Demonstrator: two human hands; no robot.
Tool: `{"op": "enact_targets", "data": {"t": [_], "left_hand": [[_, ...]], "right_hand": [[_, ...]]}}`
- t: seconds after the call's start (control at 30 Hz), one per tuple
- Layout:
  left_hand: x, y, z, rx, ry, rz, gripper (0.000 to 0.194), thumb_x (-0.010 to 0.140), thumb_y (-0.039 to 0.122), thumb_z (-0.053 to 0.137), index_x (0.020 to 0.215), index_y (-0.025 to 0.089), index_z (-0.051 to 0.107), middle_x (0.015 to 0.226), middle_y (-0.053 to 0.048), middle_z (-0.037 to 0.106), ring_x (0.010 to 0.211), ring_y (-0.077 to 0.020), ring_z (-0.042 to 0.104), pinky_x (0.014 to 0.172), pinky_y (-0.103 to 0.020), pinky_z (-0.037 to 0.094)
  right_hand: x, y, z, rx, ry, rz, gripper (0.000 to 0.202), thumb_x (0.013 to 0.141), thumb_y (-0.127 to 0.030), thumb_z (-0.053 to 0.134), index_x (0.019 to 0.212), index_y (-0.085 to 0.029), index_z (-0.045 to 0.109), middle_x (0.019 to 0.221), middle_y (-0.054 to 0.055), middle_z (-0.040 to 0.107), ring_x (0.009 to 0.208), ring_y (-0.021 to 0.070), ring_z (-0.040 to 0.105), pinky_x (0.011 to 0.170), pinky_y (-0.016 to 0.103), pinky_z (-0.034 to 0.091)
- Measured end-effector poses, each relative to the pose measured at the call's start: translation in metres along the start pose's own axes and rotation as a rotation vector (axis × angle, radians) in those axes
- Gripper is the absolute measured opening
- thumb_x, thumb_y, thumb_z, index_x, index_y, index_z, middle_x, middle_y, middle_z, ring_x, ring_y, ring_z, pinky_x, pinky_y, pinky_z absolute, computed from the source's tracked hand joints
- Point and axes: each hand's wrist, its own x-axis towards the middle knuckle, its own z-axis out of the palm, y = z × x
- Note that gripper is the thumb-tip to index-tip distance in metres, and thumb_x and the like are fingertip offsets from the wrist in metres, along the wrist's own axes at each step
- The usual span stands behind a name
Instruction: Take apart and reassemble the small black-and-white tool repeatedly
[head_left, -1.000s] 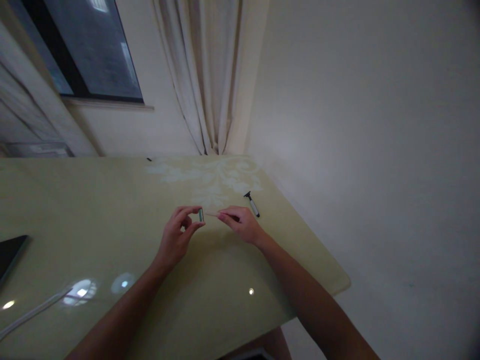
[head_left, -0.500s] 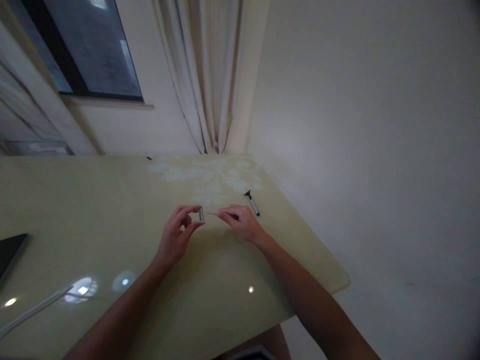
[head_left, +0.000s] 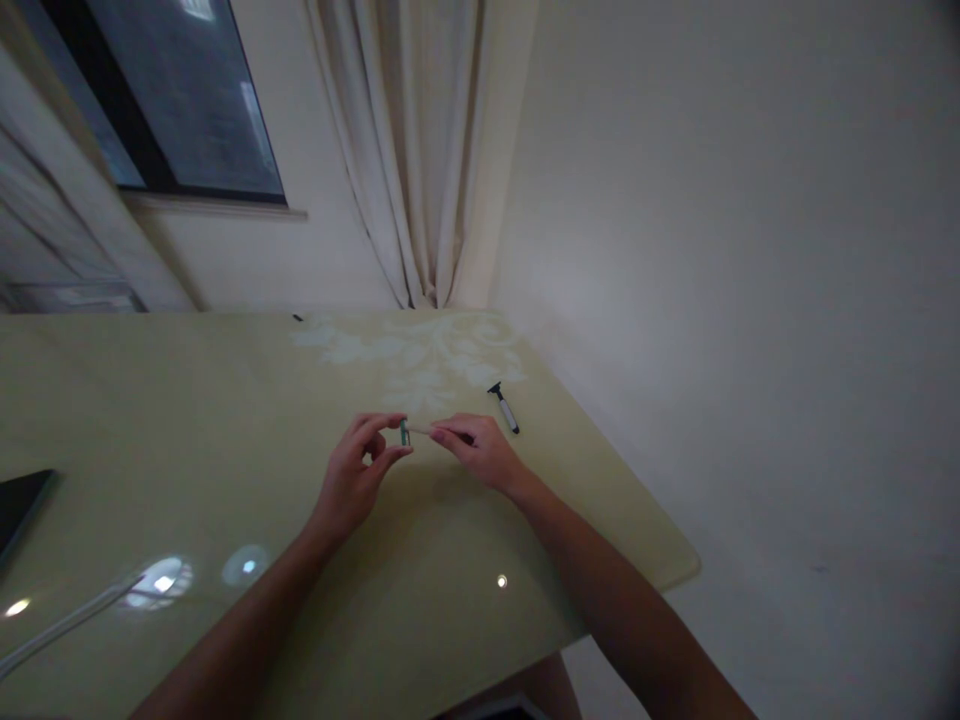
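Observation:
My left hand [head_left: 358, 470] pinches a small narrow green piece [head_left: 405, 433], which looks like a razor cartridge, by its two ends between thumb and fingertips. Held upright, it is above the table. From the right, my right hand [head_left: 481, 448] grips a thin pale stick [head_left: 420, 430] between thumb and fingers. The stick's tip reaches the face of the cartridge and appears to touch it. Just beyond my right hand lies a razor [head_left: 505, 408] with a grey-and-black handle and a black T-shaped top.
The glossy pale-green table [head_left: 187, 420] ends at a rounded right corner near the wall. A dark flat object [head_left: 22, 505] and a white cable [head_left: 71, 625] lie at the left. Near the back edge is a small black piece [head_left: 298, 317]. Curtains [head_left: 412, 150] hang behind.
The stick has moved left, closing the gap to the cartridge, which has turned slightly in my left hand. The razor stays where it was.

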Motion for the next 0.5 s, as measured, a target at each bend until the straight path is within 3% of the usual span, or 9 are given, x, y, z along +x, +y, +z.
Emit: {"op": "enact_targets", "data": {"t": [0.07,0.23,0.37,0.5], "left_hand": [[-0.0002,-0.0001,0.0006,0.002,-0.004,0.008,0.028,0.088,0.031,0.075,0.114,0.023,0.073,0.095,0.001,0.060,0.064,-0.0096,0.051,0.066,-0.025,0.049],[-0.0013,0.0003,0.0021,0.001,-0.009,0.026,0.029,0.089,0.031,0.075,0.116,0.024,0.072,0.095,0.001,0.060,0.065,-0.0099,0.051,0.067,-0.025,0.049],[-0.0017,0.0001,0.0024,0.002,-0.017,0.017,0.027,0.088,0.030,0.075,0.115,0.023,0.073,0.095,0.001,0.061,0.065,-0.0101,0.051,0.065,-0.025,0.048],[-0.0020,-0.0001,0.0025,-0.006,-0.025,0.016,0.030,0.088,0.029,0.075,0.118,0.024,0.072,0.096,0.001,0.060,0.065,-0.0096,0.051,0.065,-0.024,0.048]], "right_hand": [[-0.0001,-0.0001,-0.0004,-0.029,0.037,0.020,0.043,0.102,-0.053,0.060,0.105,-0.017,0.085,0.079,0.005,0.071,0.069,0.0141,0.058,0.067,0.027,0.041],[-0.0001,-0.0026,-0.0006,0.041,-0.032,0.023,0.042,0.102,-0.052,0.061,0.107,-0.017,0.084,0.084,0.005,0.074,0.071,0.0145,0.060,0.067,0.027,0.042],[0.0008,-0.0035,-0.0015,-0.035,0.046,0.033,0.042,0.103,-0.051,0.060,0.103,-0.017,0.085,0.079,0.005,0.072,0.069,0.0146,0.059,0.067,0.027,0.041],[0.0010,-0.0050,-0.0009,0.016,-0.017,0.007,0.040,0.103,-0.050,0.061,0.106,-0.018,0.084,0.082,0.005,0.073,0.070,0.0144,0.059,0.067,0.027,0.042]]}}
